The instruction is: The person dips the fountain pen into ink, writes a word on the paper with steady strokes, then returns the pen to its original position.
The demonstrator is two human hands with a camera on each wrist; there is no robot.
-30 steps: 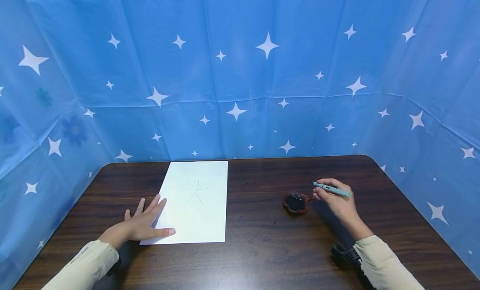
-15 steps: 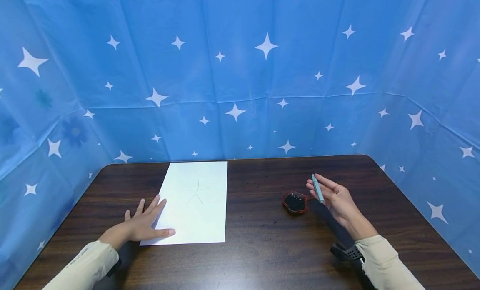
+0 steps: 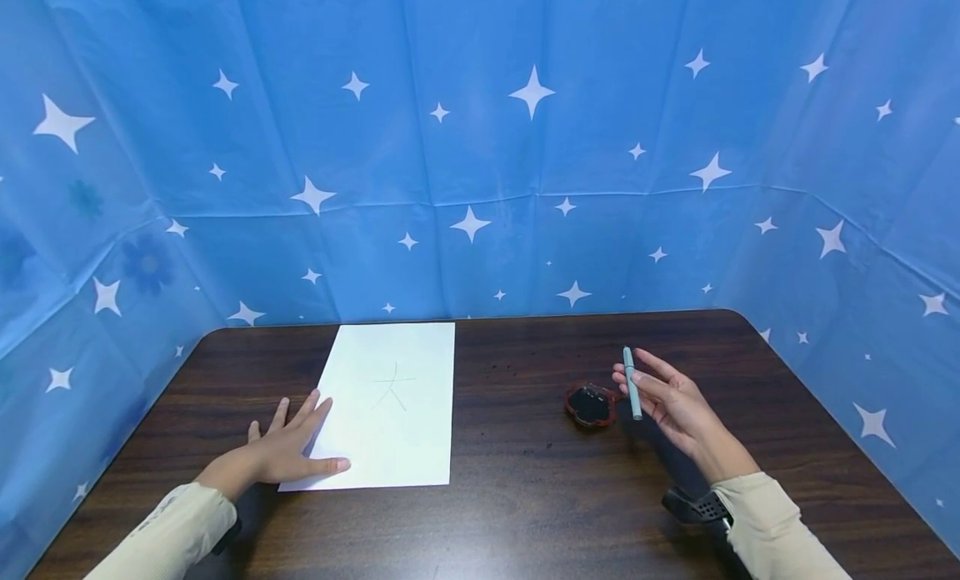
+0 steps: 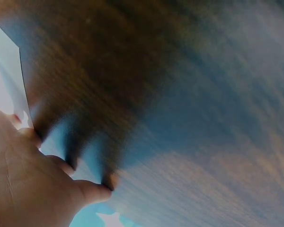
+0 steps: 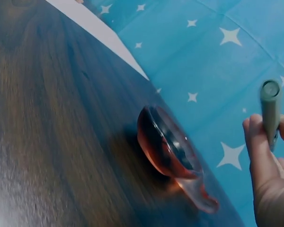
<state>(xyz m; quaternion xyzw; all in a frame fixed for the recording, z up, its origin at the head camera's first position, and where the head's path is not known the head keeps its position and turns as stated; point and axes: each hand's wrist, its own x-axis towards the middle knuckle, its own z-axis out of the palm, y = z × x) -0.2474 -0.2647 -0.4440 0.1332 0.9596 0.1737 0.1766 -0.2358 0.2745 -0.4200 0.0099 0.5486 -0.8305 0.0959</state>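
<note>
In the head view my left hand [image 3: 281,451] lies spread at the left edge of a white sheet of paper [image 3: 416,455], its thumb and a few fingertips on the sheet. Thin lines on the paper form a stick-like figure. My right hand [image 3: 678,401] pinches a pale green pen [image 3: 632,384] between thumb and fingers, above the table. The pen stands nearly upright in this view; the right wrist view shows one end of the pen [image 5: 270,101] facing the camera. Just left of that hand sits a translucent red dish [image 3: 590,405] with a short handle and a dark inside.
Everything rests on a dark wood-grain table [image 3: 517,513] with rounded far corners. A blue curtain [image 3: 480,147] with white stars stands behind and along both sides. Small dark specks lie on the tabletop near the dish. A black band [image 3: 693,507] is at the right wrist.
My right hand has turned palm-up and swung the pen from lying across the fingers to nearly upright, its lower end towards me. The left hand, paper and dish stay put.
</note>
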